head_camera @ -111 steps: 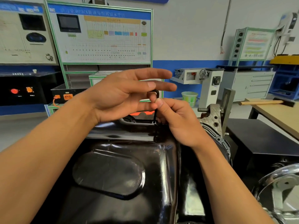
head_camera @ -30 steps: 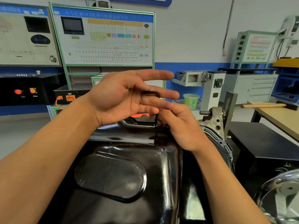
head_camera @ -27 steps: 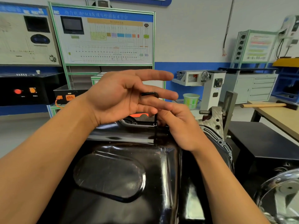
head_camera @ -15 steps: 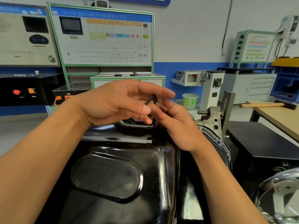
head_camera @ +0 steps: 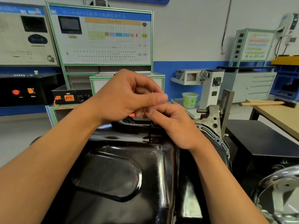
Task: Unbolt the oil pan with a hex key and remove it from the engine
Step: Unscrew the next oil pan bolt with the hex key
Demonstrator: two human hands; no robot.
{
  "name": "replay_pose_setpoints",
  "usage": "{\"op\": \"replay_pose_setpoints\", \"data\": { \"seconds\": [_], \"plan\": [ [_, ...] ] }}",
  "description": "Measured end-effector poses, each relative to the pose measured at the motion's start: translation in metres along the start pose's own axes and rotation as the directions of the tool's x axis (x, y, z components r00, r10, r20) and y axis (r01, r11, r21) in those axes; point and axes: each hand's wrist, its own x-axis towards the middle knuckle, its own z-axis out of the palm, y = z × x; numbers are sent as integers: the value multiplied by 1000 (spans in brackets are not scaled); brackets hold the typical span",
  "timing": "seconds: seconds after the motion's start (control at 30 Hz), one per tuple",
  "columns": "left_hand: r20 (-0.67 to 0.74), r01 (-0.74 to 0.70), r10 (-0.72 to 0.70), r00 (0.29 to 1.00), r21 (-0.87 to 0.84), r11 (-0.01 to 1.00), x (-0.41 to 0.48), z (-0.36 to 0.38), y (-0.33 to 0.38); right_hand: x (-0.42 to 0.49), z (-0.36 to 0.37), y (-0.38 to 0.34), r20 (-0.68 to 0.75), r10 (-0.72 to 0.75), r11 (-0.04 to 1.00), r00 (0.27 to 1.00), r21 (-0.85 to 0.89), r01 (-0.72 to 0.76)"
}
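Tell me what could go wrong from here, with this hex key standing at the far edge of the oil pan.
1. The hex key is only pinched by fingers of the left hand and right hand; if it tilts, it may slip and round the bolt.
2. A freed bolt could roll off the glossy oil pan and get lost.

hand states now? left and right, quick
Left hand: fingers curled over the top of the hex key; the grip is hidden, so it cannot be told.
Right hand: closed, pinching the hex key's shaft.
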Motion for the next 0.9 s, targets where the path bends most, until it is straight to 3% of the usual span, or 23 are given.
{"op": "replay_pose_setpoints", "data": {
  "seconds": [0.13, 0.23, 0.33, 0.43, 0.77, 0.83, 0.9],
  "plan": [
    [-73, 24, -22, 997, 25, 999, 2, 7, 5, 1, -1, 0, 18, 11, 1000, 1000, 23, -12],
    [-81, 85, -92, 992, -89, 992, 2, 4, 6, 0, -1, 1, 25, 8, 999, 1000, 51, -10],
    [58, 159, -148, 987, -347, 924, 0, -5, 6, 0, -2, 3, -9, -7, 998, 1000, 64, 7],
    [225, 216, -122, 967, -458, 862, -2, -16, 3, 1, 0, 5, -35, -7, 999, 999, 50, 9],
    [452, 290, -65, 890, -450, 845, -3, -26, -4, 2, -4, 9, -25, 8, 999, 1000, 49, -6],
    [421, 252, -76, 904, -379, 890, -3, -20, -5, 1, -4, 11, -9, -16, 998, 1000, 57, 16],
    [290, 200, -113, 950, -288, 936, 1, -9, -3, 2, -3, 10, 16, -36, 997, 999, 65, 35]
  ]
}}
